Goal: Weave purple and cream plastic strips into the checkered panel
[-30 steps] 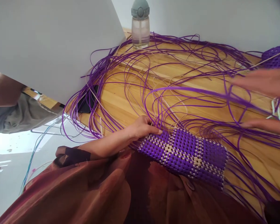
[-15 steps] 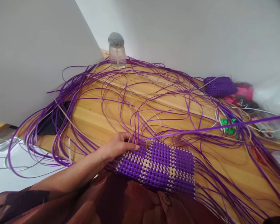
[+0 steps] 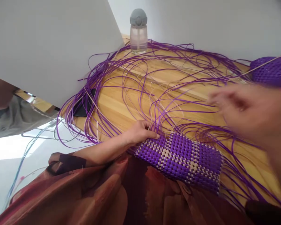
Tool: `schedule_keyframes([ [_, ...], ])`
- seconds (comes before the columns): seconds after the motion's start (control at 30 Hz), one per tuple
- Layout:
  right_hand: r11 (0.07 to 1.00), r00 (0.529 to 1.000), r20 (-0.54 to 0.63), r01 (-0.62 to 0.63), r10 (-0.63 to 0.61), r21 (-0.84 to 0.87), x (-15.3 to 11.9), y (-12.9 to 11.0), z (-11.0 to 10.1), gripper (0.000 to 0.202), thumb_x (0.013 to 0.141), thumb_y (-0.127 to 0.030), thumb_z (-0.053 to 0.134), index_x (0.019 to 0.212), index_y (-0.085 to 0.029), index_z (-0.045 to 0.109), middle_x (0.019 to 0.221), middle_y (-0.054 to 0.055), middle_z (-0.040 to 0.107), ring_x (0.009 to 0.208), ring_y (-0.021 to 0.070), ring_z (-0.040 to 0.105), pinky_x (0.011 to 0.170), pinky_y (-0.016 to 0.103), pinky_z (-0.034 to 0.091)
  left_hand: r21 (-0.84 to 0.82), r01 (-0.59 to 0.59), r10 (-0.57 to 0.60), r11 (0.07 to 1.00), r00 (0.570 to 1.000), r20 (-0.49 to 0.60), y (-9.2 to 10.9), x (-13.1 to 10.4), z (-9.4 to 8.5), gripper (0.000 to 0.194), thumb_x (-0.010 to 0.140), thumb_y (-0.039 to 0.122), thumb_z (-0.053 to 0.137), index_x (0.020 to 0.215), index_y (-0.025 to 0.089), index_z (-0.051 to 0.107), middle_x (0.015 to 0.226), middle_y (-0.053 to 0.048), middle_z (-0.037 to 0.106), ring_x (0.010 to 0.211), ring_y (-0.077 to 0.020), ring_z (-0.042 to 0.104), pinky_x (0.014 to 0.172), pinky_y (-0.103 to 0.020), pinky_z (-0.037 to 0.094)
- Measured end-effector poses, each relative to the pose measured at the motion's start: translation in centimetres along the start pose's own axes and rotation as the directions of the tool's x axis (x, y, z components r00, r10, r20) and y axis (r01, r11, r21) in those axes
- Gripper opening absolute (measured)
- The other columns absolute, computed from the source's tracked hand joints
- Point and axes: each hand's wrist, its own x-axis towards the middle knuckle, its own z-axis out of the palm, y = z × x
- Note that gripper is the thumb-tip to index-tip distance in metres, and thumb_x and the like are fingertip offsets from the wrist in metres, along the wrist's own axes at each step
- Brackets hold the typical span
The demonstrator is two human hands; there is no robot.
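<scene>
A purple and cream woven piece [image 3: 181, 156] lies against my lap at the table's front edge, long loose strands [image 3: 133, 62] fanning out from it. My left hand [image 3: 144, 132] pinches its upper left edge, thumb on top of the weave. To the right, above the strands, my right hand [image 3: 239, 106] is raised and blurred by motion. Its fingers are curled together; whether a strand is between them cannot be made out.
A clear bottle with a grey lid [image 3: 138, 34] stands at the back of the wooden table [image 3: 112, 109]. A dark phone [image 3: 83, 104] lies under strands at left. Another purple woven item [image 3: 270, 70] is at right. Part of a person [image 3: 4, 103] shows at far left.
My right hand has come into view from the right. The taut strand that ran off to the right no longer shows. The view has shifted left; my left hand keeps its hold.
</scene>
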Motion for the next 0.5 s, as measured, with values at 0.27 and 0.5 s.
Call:
schedule_keyframes([
  [0.27,0.917,0.946,0.083,0.278,-0.313,0.286,-2.1,-8.0,9.8,0.03,0.093,-0.008,0.042,0.119,-0.009,0.058,0.128,0.015,0.059,0.13,0.0251,0.047,0.11,0.043,0.044,-0.018,-0.072,0.072,0.997,0.997,0.013,-0.7,0.4,-0.8,0.013,0.057,0.018,0.077,0.066,0.013,0.068,0.055,0.006,0.056,0.054,-0.0069,0.047,0.059,-0.022,0.037],
  [0.5,0.95,0.959,0.076,0.255,-0.272,0.178,-2.8,-5.7,9.8,0.023,0.092,-0.009,0.049,0.111,-0.01,0.062,0.11,0.014,0.064,0.106,0.0257,0.057,0.095,0.042,0.051,-0.134,0.012,0.003,0.991,0.994,0.108,-0.4,0.4,-0.9,0.026,0.053,0.021,0.085,0.073,0.012,0.071,0.069,0.001,0.067,0.064,-0.0096,0.057,0.07,-0.025,0.043],
])
